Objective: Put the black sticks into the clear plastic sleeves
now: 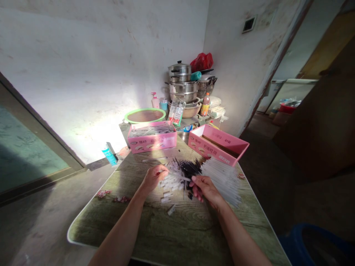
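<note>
Between my hands is a slim translucent pen (pixel 181 177), lying nearly level above the table. My left hand (pixel 153 179) pinches its left end, and the thumb and fingers of my right hand (pixel 205 187) grip its right end. Beneath it, white pen caps (pixel 166 194) lie in a loose heap, with a few strewn nearer me. A pile of thin black pen parts (pixel 190 167) sits just beyond my right hand; their exact kind is too small to tell. To the right, clear pen barrels (pixel 222 181) are spread side by side in a thick layer.
On the wood-patterned table (pixel 116 218), a pink box (pixel 152 143) full of clear pens stands back left. Another pink box (pixel 219 147) is at back right. Behind are stacked steel pots (pixel 181 88), a green-rimmed basin (pixel 145 116) and an orange-labelled bottle (pixel 205 105).
</note>
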The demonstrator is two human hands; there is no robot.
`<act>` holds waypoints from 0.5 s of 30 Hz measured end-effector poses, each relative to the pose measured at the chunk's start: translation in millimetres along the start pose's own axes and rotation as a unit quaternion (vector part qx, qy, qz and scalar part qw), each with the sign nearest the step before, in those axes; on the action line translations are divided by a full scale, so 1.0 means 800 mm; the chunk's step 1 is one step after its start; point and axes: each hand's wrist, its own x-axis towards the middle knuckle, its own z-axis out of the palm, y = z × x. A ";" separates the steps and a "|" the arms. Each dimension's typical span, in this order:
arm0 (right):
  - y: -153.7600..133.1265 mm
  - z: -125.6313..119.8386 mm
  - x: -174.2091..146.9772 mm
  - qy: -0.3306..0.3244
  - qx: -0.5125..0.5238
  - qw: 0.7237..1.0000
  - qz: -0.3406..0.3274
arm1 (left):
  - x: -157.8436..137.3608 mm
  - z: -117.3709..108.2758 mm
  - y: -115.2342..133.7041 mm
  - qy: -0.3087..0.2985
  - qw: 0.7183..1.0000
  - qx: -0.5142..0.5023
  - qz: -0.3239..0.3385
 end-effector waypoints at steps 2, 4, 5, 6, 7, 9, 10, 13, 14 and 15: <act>0.001 0.001 0.001 -0.008 -0.007 1.000 -0.002 | -0.001 0.001 0.000 -0.007 1.000 0.002 0.002; 0.002 0.001 0.001 -0.003 -0.007 1.000 -0.009 | -0.001 0.001 -0.001 -0.011 1.000 0.003 0.004; 0.002 0.001 0.001 0.004 -0.003 1.000 -0.011 | -0.001 0.001 -0.002 -0.012 1.000 0.003 0.005; 0.003 0.001 0.001 0.009 0.002 1.000 -0.011 | -0.001 0.001 -0.002 -0.012 1.000 0.002 0.006; 0.003 0.001 0.000 0.011 0.007 1.000 -0.009 | -0.001 0.001 -0.002 -0.012 1.000 0.000 0.006; 0.002 0.001 0.000 0.002 0.012 1.000 0.003 | -0.001 0.001 -0.001 -0.008 1.000 -0.004 0.002; 0.002 0.001 0.000 -0.005 0.011 1.000 0.009 | -0.001 0.001 0.000 -0.007 1.000 -0.006 0.000; 0.002 0.002 0.000 -0.016 0.002 1.000 0.013 | -0.001 0.000 0.002 -0.007 1.000 -0.010 -0.003; 0.002 0.002 0.000 -0.014 -0.001 1.000 0.008 | -0.002 0.000 0.002 -0.008 1.000 -0.011 -0.002; 0.003 0.001 0.000 -0.010 -0.002 1.000 0.002 | -0.002 0.000 0.002 -0.007 1.000 -0.012 -0.002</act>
